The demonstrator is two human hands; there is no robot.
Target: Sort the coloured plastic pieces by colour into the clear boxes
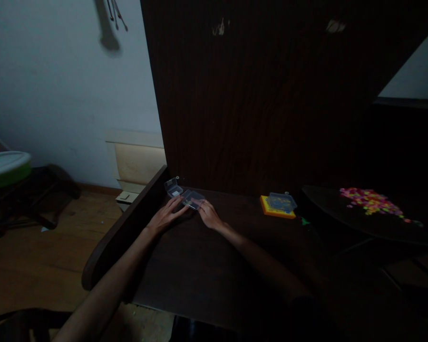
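Note:
Both my arms reach forward over a dark wooden table point(199, 266). My left hand point(166, 215) and my right hand point(209, 213) meet at a small clear plastic box point(191, 198) near the table's far left corner. Fingertips of both hands touch or pinch this box, which lies flat. A second small clear box point(173, 187) with its lid up stands just behind it, beside the raised left edge of the table. The light is dim and the fingers are hard to separate.
An orange-yellow flat pad under a clear lidded case point(278, 204) lies to the right. Farther right, a dark round tray point(364, 221) carries several small pink, yellow and orange pieces point(373, 202). A dark wooden panel point(257, 95) rises behind the table. Wooden floor at left.

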